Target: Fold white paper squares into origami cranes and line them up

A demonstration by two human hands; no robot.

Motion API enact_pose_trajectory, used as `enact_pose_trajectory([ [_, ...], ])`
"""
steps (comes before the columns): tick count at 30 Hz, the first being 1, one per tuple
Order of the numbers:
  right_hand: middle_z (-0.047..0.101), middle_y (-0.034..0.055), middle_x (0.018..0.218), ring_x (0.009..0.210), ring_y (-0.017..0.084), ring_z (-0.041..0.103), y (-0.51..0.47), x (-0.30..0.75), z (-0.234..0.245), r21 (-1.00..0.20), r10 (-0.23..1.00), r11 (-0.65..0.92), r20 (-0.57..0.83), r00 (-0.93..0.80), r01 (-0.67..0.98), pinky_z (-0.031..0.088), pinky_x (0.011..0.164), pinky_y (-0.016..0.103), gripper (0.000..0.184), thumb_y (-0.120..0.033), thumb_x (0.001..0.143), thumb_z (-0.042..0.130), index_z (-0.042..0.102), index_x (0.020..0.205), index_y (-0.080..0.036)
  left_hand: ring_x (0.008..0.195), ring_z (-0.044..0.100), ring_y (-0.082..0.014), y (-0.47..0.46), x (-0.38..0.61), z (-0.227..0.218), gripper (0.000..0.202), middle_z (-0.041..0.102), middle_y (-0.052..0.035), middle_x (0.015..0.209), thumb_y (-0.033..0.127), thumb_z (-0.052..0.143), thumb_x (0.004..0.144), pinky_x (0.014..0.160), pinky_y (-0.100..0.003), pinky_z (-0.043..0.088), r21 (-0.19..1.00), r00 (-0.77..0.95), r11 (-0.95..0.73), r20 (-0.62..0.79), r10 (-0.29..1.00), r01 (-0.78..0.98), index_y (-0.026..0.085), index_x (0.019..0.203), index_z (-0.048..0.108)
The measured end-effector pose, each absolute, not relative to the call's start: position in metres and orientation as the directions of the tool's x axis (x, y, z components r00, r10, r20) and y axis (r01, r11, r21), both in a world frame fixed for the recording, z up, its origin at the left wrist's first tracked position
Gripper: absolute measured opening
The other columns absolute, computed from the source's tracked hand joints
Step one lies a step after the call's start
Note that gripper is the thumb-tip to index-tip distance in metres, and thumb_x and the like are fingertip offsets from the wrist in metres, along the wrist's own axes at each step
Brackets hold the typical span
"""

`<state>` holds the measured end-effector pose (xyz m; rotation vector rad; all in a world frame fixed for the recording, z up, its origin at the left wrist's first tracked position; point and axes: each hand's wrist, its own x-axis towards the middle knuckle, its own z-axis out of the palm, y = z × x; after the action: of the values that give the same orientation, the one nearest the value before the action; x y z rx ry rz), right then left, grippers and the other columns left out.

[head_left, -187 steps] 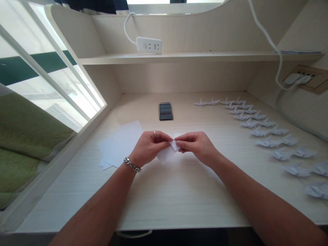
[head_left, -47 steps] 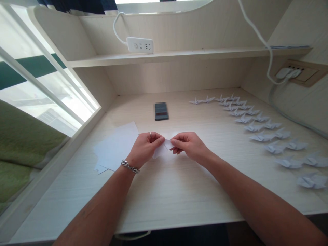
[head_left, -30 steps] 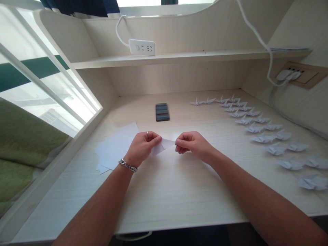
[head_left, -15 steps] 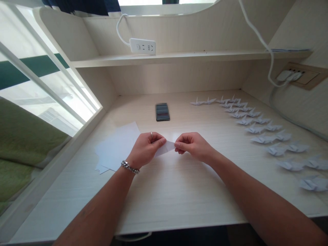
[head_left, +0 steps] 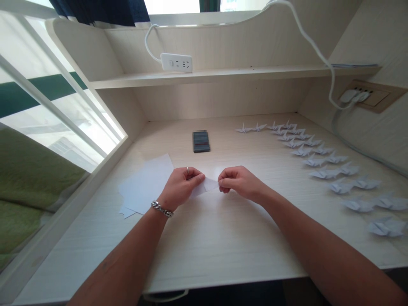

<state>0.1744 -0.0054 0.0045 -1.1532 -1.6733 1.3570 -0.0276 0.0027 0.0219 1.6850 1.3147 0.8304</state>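
Note:
Between my two hands is a small folded piece of white paper (head_left: 208, 184), held just above the desk. My left hand (head_left: 184, 185) pinches its left part, thumb on top, and hides some of it. At the paper's right tip, the thumb and fingers of my right hand (head_left: 236, 182) are closed in a pinch. A pile of white paper sheets (head_left: 145, 182) lies just left of my left hand. Rows of folded paper cranes (head_left: 323, 173) stand to the right, beyond my right forearm.
A dark, blurred-out rectangular object (head_left: 201, 141) lies behind my hands. On the shelf (head_left: 223, 75) above sits a white power strip (head_left: 176, 63). A white cable (head_left: 314, 44) hangs down to a wall socket (head_left: 374, 95) at the right. The desk's front edge (head_left: 229, 284) runs below my forearms.
The view has tilted slightly. Both hands keep their pinch on the folded paper; its visible part between them now looks a little flatter.

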Motion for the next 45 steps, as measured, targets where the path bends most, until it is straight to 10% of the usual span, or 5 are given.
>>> enact_pose_trajectory([
  [10, 0.066, 0.0045, 0.069, 0.062, 0.013, 0.057, 0.0, 0.189, 0.008, -0.994, 0.956, 0.01, -0.022, -0.292, 0.107, 0.046, 0.063, 0.028, 0.014, -0.027, 0.076, 0.062, 0.065, 0.074, -0.014, 0.053, 0.047, -0.0106, 0.007, -0.037, 0.022, 0.028, 0.06, -0.0004, 0.059, 0.041, 0.068, 0.071, 0.052, -0.024, 0.037, 0.928, 0.113, -0.052, 0.011, 0.994, 0.37, 0.013, 0.072, 0.068],
  [24, 0.062, 0.0015, 0.067, 0.062, 0.012, 0.052, -0.01, 0.169, 0.01, -0.874, 0.915, 0.214, 0.023, -0.403, 0.436, 0.038, 0.057, 0.025, 0.014, -0.025, 0.079, 0.057, 0.063, 0.071, -0.016, 0.057, 0.05, -0.0121, -0.006, -0.023, 0.023, 0.023, 0.062, 0.0, 0.062, 0.033, 0.056, 0.079, 0.052, -0.022, 0.036, 0.792, 0.479, -0.274, -0.027, 0.878, 0.546, 0.016, 0.076, 0.071],
  [34, 0.057, -0.0002, 0.059, 0.056, 0.011, 0.05, 0.0, 0.202, 0.016, -0.998, 0.931, -0.051, -0.06, -0.361, 0.034, 0.04, 0.058, 0.026, 0.021, -0.033, 0.071, 0.069, 0.062, 0.068, -0.014, 0.058, 0.053, -0.0126, 0.003, -0.04, 0.033, 0.015, 0.062, -0.0023, 0.06, 0.024, 0.06, 0.075, 0.059, -0.025, 0.044, 0.941, 0.465, -0.143, -0.017, 0.885, 0.307, 0.014, 0.064, 0.065],
  [41, 0.057, -0.0001, 0.059, 0.055, 0.01, 0.049, -0.004, 0.197, 0.018, -0.99, 0.882, -0.133, -0.101, -0.46, -0.036, 0.038, 0.057, 0.025, 0.024, -0.035, 0.07, 0.073, 0.064, 0.068, -0.013, 0.088, 0.064, -0.0185, -0.001, -0.034, 0.02, 0.027, 0.07, -0.0109, 0.103, 0.022, 0.069, 0.075, 0.075, -0.03, 0.052, 0.952, 0.455, -0.277, 0.19, 0.87, 0.132, 0.016, 0.101, 0.069],
  [45, 0.056, -0.0012, 0.057, 0.053, 0.009, 0.048, -0.004, 0.19, 0.012, -0.986, 0.863, -0.161, -0.122, -0.491, -0.039, 0.038, 0.055, 0.024, 0.023, -0.034, 0.071, 0.072, 0.063, 0.067, -0.013, 0.096, 0.064, -0.021, -0.006, -0.029, 0.021, 0.01, 0.069, -0.0114, 0.105, 0.02, 0.067, 0.077, 0.079, -0.03, 0.052, 0.937, 0.5, -0.338, 0.249, 0.829, 0.093, 0.016, 0.084, 0.073],
])
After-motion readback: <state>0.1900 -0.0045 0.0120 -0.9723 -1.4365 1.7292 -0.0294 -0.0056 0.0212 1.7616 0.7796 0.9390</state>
